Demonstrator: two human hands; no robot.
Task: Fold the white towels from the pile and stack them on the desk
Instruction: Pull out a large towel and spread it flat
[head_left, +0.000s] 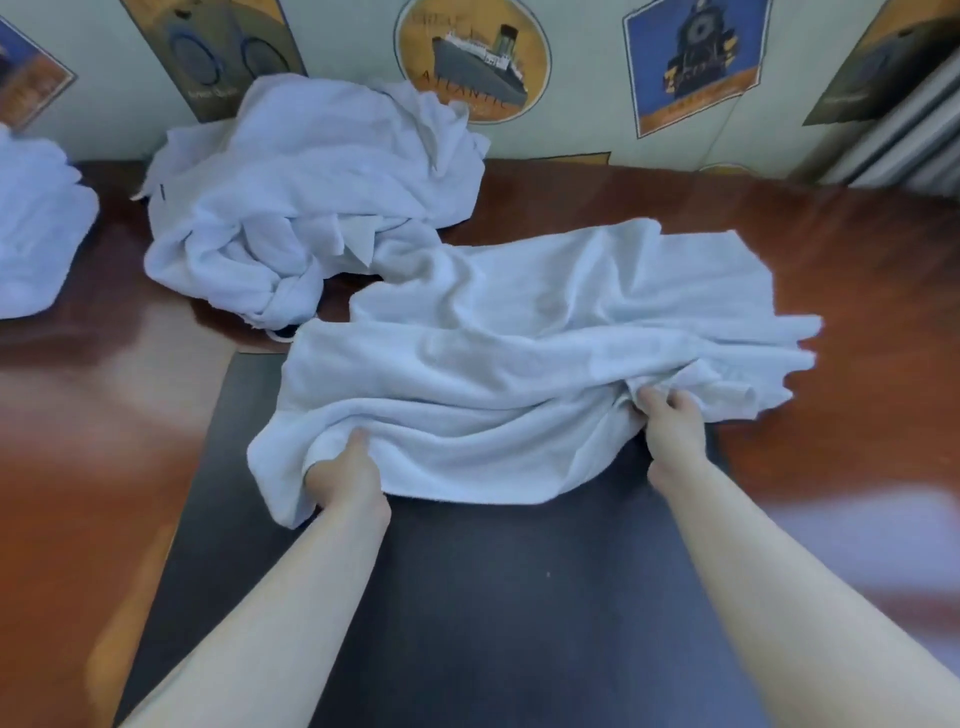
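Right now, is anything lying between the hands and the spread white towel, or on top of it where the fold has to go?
Nothing visible. The left hand and right hand already grip the near edge of the spread white towel. Its far left corner touches the crumpled white towel pile, which lies behind it.

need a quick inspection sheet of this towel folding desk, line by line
surface: reddish-brown desk with a dark mat under the arms
job's things: one white towel spread out and rumpled, partly on the mat; unfolded pile behind it against the wall; more white towels at the far left edge, folded or not cannot be told
clutter: nothing seen
grippers: left hand grips the towel's near edge; right hand pinches bunched cloth at its near right side
cables: a thin cord runs down the wall
surroundings: wallpaper with a ship poster and a locomotive poster; grey ribbed panel at the top right
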